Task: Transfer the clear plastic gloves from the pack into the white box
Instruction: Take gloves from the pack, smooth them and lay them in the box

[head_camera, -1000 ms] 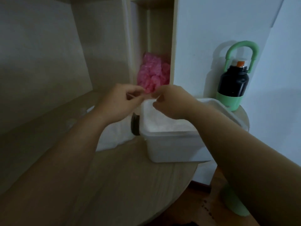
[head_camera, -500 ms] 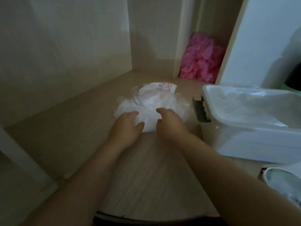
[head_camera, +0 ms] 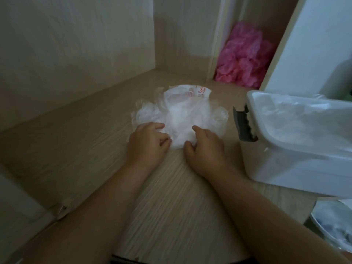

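glove pack [head_camera: 187, 93] lies on tabletop [head_camera: 85, 153], clear gloves [head_camera: 179, 121] spilling from it toward person. left hand [head_camera: 147, 142] and right hand [head_camera: 205, 149] side by side at heap's near edge, fingers curled onto film; true pinch or not, cannot tell. white box [head_camera: 289, 168] stands open just right of heap, clear film already inside. right hand nearer box, so carry likely goes rightward.

Red txt on pack [head_camera: 187, 100]: illegible
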Demonstrator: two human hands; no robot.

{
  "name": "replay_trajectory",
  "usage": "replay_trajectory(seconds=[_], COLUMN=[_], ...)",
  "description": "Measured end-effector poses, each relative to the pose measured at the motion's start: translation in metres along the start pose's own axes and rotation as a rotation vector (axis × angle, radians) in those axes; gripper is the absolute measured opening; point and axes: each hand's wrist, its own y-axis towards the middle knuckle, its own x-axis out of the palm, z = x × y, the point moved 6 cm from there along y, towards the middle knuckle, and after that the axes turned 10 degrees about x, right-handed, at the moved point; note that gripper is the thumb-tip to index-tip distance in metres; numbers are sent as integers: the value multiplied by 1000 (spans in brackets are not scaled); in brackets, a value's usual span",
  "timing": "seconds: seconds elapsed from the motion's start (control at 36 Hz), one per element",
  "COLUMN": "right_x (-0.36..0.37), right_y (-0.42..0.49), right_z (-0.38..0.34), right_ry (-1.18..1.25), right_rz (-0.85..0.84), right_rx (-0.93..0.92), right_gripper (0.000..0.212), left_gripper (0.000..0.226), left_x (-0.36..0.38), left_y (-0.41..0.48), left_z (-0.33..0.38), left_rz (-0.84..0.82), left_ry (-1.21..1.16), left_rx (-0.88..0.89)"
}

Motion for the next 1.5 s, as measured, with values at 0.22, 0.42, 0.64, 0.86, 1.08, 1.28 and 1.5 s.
replay_trajectory(seconds=[0.22, 0.42, 0.64, 0.86, 1.08, 1.28, 1.5], right_x=[-3, 2, -4, -38, -82, -123, -141], right_y=[-2, -3, -3, -14, -11, -8, -15], right_z=[2, -3, -6, -33, -40, -45, -30], right_ry=[100, -37, 60, 1012, 1044, 689, 1354], right_rz=[10, -54, -35, -248, -126, -113, -133], right_rx=[-7, -51, -18, 170, 146, 84, 188], right_gripper=[69, 79, 87, 88, 28, 36, 94], left_gripper=[12, 22, 16, 23, 24, 41, 13], left_x=[-26, -33, -72, -66, -74, -80, -80], left_y=[-5, -7, 22, 40, 28, 26, 42], left_z=[7, -2, -19, -6, 30, 53, 66], left_rz=[326, 444, 672, 473, 183, -236, 118], left_ry=[-152, -651, -1048, -1508, -1411, -1041, -1388], left_rx=[39, -300, -493, -729, -605, -323, -568])
